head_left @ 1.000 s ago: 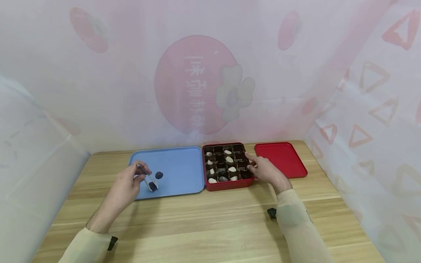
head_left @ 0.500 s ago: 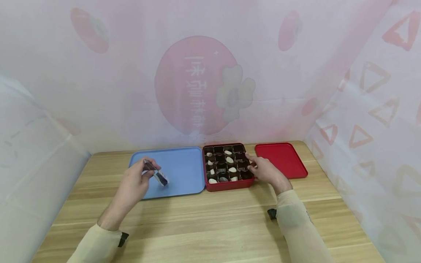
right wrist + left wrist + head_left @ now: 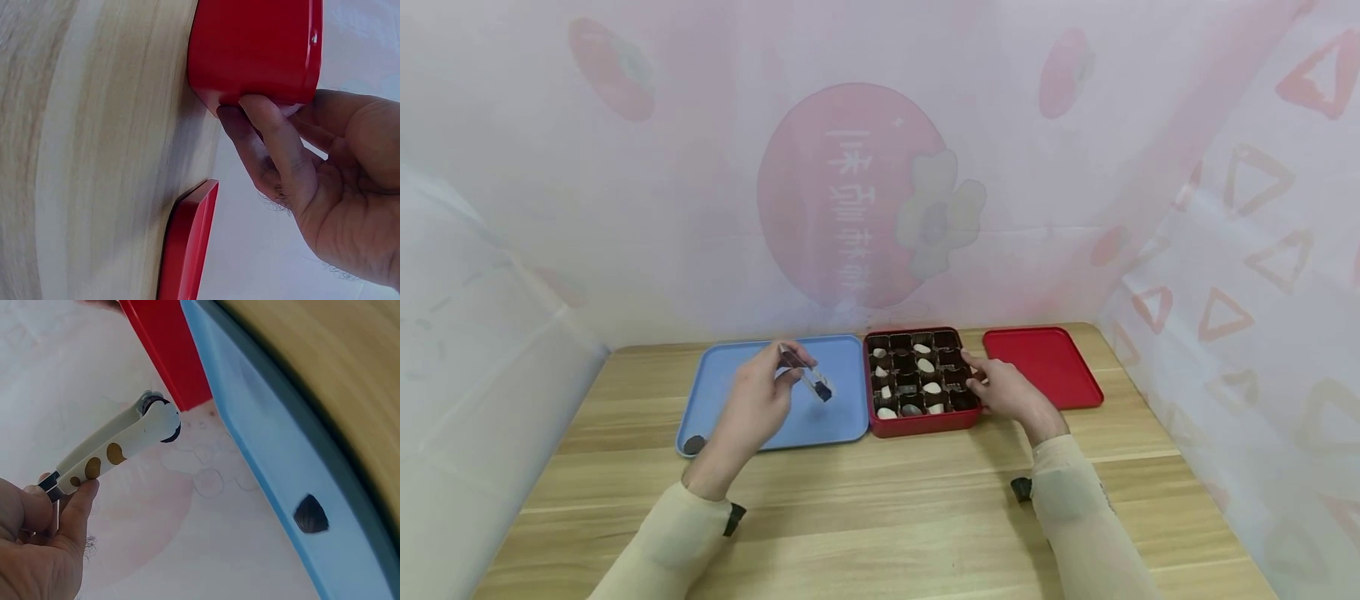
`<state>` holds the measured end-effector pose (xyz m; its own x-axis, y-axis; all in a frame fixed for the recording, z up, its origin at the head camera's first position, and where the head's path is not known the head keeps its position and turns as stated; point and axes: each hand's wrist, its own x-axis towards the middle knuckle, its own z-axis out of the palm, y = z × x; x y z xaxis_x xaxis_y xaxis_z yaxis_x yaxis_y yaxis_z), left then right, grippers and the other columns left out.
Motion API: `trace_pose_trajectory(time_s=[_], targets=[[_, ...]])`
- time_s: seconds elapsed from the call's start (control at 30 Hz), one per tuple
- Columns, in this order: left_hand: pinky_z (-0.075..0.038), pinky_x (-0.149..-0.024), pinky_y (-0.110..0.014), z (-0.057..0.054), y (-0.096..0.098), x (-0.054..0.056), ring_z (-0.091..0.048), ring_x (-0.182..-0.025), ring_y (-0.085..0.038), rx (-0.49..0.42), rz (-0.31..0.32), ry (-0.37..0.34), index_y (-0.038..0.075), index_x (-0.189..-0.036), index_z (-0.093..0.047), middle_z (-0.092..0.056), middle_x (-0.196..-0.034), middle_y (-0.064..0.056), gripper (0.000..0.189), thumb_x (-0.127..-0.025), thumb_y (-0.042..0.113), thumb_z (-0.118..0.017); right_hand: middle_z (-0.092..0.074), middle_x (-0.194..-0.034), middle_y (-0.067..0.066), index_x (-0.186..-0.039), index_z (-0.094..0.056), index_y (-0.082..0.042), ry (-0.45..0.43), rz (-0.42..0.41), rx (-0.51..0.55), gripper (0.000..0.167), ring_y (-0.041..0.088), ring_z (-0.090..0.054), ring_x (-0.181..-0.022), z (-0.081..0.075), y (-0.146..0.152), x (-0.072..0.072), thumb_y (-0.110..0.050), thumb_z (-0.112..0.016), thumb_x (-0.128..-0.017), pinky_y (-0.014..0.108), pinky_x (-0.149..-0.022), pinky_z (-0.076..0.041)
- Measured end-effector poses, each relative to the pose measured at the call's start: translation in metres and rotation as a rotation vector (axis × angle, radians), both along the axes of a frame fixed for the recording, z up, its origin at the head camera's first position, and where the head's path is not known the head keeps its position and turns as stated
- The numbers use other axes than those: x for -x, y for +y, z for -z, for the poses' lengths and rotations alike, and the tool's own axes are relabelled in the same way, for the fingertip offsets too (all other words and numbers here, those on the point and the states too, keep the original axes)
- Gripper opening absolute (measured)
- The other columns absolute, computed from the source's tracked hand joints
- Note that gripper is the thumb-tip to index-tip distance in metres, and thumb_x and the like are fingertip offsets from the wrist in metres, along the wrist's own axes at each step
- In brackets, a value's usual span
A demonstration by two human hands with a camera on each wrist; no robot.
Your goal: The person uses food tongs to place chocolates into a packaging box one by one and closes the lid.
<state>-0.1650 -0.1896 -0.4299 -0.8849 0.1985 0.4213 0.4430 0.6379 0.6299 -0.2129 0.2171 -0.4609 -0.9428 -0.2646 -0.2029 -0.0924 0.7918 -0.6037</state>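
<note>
My left hand (image 3: 748,408) pinches small tongs (image 3: 119,444), white with brown spots. A dark chocolate (image 3: 823,391) is caught between the tong tips, above the right part of the blue tray (image 3: 842,425). Another dark chocolate (image 3: 694,445) lies at the tray's near left corner. Right of the tray stands a red box (image 3: 925,427) with a dark divided insert; several compartments hold white or dark pieces. My right hand (image 3: 1011,392) grips the box's right side, with fingertips (image 3: 265,112) against the outer wall in the right wrist view.
A red lid (image 3: 1048,367) lies on the wooden table (image 3: 880,517) right of the box. Printed pale cloth (image 3: 700,208) encloses the back and sides. The tray's right edge stands close beside the box.
My left hand has carried the tongs and the dark chocolate up and right across the tray toward the box. The chocolate at the tray's corner has come into view. My right hand stays put.
</note>
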Motion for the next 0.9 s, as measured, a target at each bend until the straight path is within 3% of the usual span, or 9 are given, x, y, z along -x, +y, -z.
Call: trace_pose_trajectory(time_s=[0.33,0.53,0.77,0.9], targets=[[-0.073,-0.104,-0.052,-0.003,0.048,0.013,-0.081,-0.124,-0.035,-0.058,0.053,-0.009,0.005,-0.126,-0.071,-0.083,-0.125,-0.011,0.021,-0.113,-0.011,-0.065,-0.079,-0.135,0.026,-0.183,-0.037,-0.008,-0.007,0.010,-0.005,0.069,0.026,-0.072,-0.070,0.000,0.002,0.000,-0.008,-0.065,-0.120,0.027,-0.069,-0.060],[-0.073,-0.107,-0.050,-0.003,0.078,0.020,-0.081,-0.127,-0.035,-0.107,0.082,-0.028,0.006,-0.128,-0.072,-0.083,-0.127,-0.010,0.021,-0.113,-0.009,-0.067,-0.078,-0.132,0.025,-0.182,-0.036,-0.007,0.000,0.005,-0.006,0.069,0.018,-0.064,-0.066,-0.001,0.004,-0.001,-0.007,-0.065,-0.120,0.027,-0.068,-0.058],[-0.072,-0.092,-0.039,-0.004,0.111,0.025,-0.081,-0.118,-0.028,-0.143,0.121,-0.056,0.011,-0.126,-0.071,-0.081,-0.126,-0.007,0.024,-0.114,-0.009,-0.065,-0.078,-0.132,0.025,-0.183,-0.036,-0.007,0.001,0.003,-0.003,0.069,0.014,-0.061,-0.065,-0.001,0.004,-0.002,-0.007,-0.064,-0.120,0.027,-0.067,-0.058],[-0.073,-0.097,-0.039,-0.004,0.129,0.029,-0.081,-0.121,-0.029,-0.160,0.136,-0.062,0.009,-0.127,-0.070,-0.081,-0.128,-0.009,0.023,-0.114,-0.008,-0.065,-0.078,-0.133,0.026,-0.183,-0.036,-0.008,0.001,0.007,-0.002,0.069,0.013,-0.059,-0.064,-0.001,0.005,-0.002,-0.007,-0.064,-0.120,0.025,-0.066,-0.057]])
